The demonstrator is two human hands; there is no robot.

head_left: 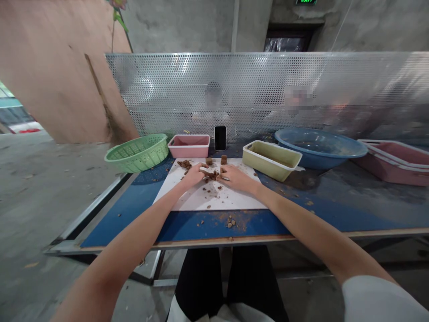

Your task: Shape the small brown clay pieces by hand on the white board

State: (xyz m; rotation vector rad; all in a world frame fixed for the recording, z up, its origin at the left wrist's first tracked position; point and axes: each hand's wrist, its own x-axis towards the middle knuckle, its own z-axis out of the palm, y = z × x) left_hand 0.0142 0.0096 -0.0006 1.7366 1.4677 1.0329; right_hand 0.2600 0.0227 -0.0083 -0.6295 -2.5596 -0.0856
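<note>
A white board (187, 197) lies on the blue table, strewn with brown crumbs. Above its middle, my left hand (193, 175) is closed around one end of a long brown clay-like piece (209, 174). Close by on the right, my right hand (236, 178) has its fingers curled in at the piece's other end; what they pinch is too small to make out. Behind the hands stand two brown blocks, a left block (209, 161) and a right block (224, 159). A heap of brown fragments (184, 164) sits at the board's back left.
Along the back stand a green basket (137, 154), a pink bin (189, 150), a phone (220, 138), a yellow-green bin (268, 163), a blue basin (318, 158) and pink bins (395, 174). A perforated metal screen (248, 89) rises behind. Crumbs (230, 222) lie near the table's front edge.
</note>
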